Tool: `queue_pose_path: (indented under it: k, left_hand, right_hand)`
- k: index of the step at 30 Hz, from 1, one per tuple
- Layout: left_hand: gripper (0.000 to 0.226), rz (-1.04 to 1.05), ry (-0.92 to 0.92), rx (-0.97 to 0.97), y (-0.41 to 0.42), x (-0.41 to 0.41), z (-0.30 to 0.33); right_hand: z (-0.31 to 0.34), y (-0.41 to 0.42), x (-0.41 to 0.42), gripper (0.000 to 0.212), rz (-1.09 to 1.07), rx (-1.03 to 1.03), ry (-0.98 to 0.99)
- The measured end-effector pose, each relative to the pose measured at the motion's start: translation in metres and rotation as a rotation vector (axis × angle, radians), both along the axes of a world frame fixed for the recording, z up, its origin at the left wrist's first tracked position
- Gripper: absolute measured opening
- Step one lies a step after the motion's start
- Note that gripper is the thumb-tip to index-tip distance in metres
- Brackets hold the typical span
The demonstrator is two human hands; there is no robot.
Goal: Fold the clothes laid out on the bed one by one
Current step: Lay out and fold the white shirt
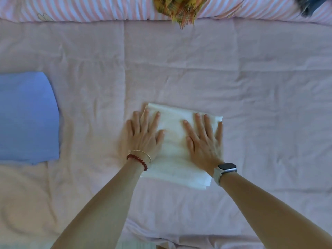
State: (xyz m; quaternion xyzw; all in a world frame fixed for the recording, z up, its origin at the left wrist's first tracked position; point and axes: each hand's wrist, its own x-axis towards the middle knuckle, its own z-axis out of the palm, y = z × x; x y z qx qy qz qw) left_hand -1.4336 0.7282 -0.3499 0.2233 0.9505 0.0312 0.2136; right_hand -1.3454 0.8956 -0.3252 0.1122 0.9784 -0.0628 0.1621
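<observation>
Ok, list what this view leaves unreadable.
- Yellow patterned garment: cut off by the top edge, blurred.
- Dark item: cut by the top right corner; kind unclear.
- Blue folded cloth: cut by the left edge.
- White folded cloth: partly hidden under left hand and right hand.

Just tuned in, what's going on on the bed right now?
A person presses both palms flat on a folded white garment on the pink bedspread, left hand on its left edge, right hand on its right side. A folded blue garment lies to the left. A yellow patterned cloth waits unfolded at the far edge.
</observation>
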Motion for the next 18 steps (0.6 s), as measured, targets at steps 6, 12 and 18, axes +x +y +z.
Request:
queue_pose_path:
  k: [6, 12, 18]
  left_hand:
    - [0.06, 0.436, -0.023, 0.296, -0.016, 0.01, 0.015]
    - [0.046, 0.701, -0.454, 0.662, -0.029, 0.019, 0.03]
    - [0.03, 0.778, -0.517, 0.906, -0.022, 0.019, 0.048]
  right_hand:
    - [0.009, 0.026, 0.044, 0.058, -0.57, -0.335, 0.084]
    - [0.017, -0.017, 0.059, 0.041, -0.986, -0.885, 0.18]
    - [0.022, -0.015, 0.055, 0.036, -1.077, -1.001, 0.308]
